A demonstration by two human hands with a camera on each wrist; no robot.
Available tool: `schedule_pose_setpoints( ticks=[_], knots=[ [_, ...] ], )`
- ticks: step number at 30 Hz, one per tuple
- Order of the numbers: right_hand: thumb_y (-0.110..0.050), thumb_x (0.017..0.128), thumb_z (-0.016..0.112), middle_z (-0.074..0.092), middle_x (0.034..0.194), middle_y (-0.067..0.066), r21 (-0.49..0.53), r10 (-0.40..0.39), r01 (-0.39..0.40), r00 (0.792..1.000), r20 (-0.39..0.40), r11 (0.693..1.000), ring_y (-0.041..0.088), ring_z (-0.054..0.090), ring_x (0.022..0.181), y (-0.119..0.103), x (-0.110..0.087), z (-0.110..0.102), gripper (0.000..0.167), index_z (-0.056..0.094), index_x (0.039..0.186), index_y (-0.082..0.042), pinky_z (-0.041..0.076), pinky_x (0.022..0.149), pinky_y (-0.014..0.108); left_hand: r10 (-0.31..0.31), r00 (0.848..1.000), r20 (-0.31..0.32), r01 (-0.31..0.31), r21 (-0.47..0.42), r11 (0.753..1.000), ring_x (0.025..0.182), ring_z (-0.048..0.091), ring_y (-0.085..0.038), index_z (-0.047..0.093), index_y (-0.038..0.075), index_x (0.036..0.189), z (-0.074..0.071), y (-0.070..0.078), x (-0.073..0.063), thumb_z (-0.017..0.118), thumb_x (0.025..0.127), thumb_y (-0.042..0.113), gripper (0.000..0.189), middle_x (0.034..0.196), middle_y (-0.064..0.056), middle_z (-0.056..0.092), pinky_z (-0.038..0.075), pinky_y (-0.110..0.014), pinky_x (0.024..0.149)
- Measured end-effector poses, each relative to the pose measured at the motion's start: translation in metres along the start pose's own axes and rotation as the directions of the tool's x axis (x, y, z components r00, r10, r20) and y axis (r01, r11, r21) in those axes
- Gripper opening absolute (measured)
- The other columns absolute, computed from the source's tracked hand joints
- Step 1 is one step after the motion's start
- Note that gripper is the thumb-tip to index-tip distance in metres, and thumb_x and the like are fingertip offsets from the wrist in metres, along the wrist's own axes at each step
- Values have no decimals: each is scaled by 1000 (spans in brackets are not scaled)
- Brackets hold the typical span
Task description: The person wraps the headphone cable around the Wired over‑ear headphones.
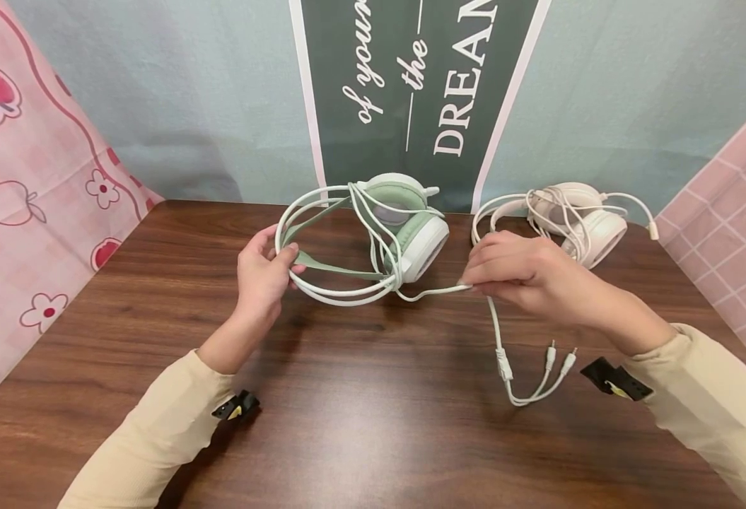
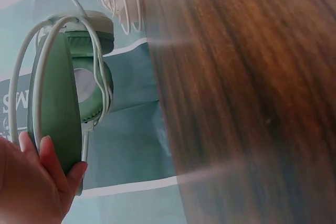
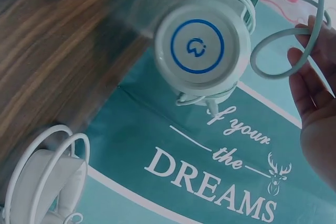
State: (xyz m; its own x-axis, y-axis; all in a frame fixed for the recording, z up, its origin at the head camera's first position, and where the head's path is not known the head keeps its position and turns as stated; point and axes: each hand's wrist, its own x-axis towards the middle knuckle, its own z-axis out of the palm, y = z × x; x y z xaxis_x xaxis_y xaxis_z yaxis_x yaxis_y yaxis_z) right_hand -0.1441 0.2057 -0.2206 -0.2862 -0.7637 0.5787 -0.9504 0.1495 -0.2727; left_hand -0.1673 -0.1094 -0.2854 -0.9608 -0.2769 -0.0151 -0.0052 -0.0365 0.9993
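My left hand (image 1: 263,272) grips the headband of a green and white headset (image 1: 426,247), holding it raised over the table. White cable is looped around the ear cups of this headset. To its right, my right hand (image 1: 528,276) pinches the headset's cable (image 1: 439,290) between thumb and fingers. Below that hand dangles the cable's end, which splits into two audio plugs (image 1: 558,359). In the left wrist view the fingers curl over the green headband (image 2: 58,103). An ear cup (image 3: 202,45) with a blue ring faces the right wrist camera.
A second headset (image 1: 592,226), pinkish white with its cable wound round it, lies at the back right behind my right hand. A dark wooden table (image 1: 347,424) spans the front. Behind it hangs a fabric backdrop (image 1: 220,106) with lettering.
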Motion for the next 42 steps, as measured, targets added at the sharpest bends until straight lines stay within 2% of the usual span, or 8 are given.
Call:
schedule_pose_setpoints(
  ticks=[6,11,24,27,30,32,37,42],
  knots=[
    [-27,94,52,66,80,2,-58,-70,64,992,-104,996,15,55,80,9,8,0,32,69,83,-2,42,79,20,40,998,53,-44,70,997,46,55,-3,51,1,124,3,2,-5,53,87,-2,37,87,-13,58,40,-15,34],
    [-30,94,51,66,78,2,-105,-69,57,991,-118,993,15,54,77,16,11,-3,35,69,82,-2,42,74,18,68,993,101,-80,112,990,45,54,-3,52,0,123,5,4,-10,54,86,-2,36,81,-10,56,41,-15,35],
    [-26,95,49,63,79,4,-212,-59,56,998,-4,976,20,53,75,23,13,-9,34,68,82,-1,39,75,26,82,971,225,-139,249,959,46,54,-3,52,1,124,3,12,-17,55,87,0,38,94,-21,60,47,-16,40],
    [-5,83,63,62,79,4,-242,-73,73,997,10,967,22,53,75,26,11,-9,6,67,81,0,38,75,33,82,965,251,-152,272,950,47,54,-3,53,0,124,0,13,-17,55,87,0,37,91,-21,60,48,-18,40],
    [12,60,65,60,77,4,-275,-70,75,997,25,958,22,52,74,28,9,-9,23,66,79,-1,36,73,38,81,957,278,-158,268,951,47,55,-2,52,-2,124,-3,13,-15,54,87,-1,37,89,-21,59,46,-17,38],
    [14,57,66,58,75,3,-299,-62,71,997,40,952,22,52,74,29,7,-9,26,66,77,-3,36,71,39,81,952,294,-162,263,951,47,55,-2,53,-2,124,-5,14,-14,54,87,-1,37,86,-20,60,45,-17,37],
    [13,57,66,57,74,1,-355,-34,60,996,79,933,23,51,75,31,5,-11,26,63,74,-6,36,71,42,86,944,318,-174,259,950,47,56,-1,52,-4,124,-12,17,-12,54,86,-2,38,79,-14,62,45,-17,37],
    [6,66,61,54,72,2,-409,9,39,993,115,912,27,50,80,32,3,-13,15,56,72,-8,36,69,43,80,942,326,-172,263,949,47,55,-1,52,-4,124,-16,18,-11,54,85,-3,39,75,-9,62,44,-17,37]
  ],
)
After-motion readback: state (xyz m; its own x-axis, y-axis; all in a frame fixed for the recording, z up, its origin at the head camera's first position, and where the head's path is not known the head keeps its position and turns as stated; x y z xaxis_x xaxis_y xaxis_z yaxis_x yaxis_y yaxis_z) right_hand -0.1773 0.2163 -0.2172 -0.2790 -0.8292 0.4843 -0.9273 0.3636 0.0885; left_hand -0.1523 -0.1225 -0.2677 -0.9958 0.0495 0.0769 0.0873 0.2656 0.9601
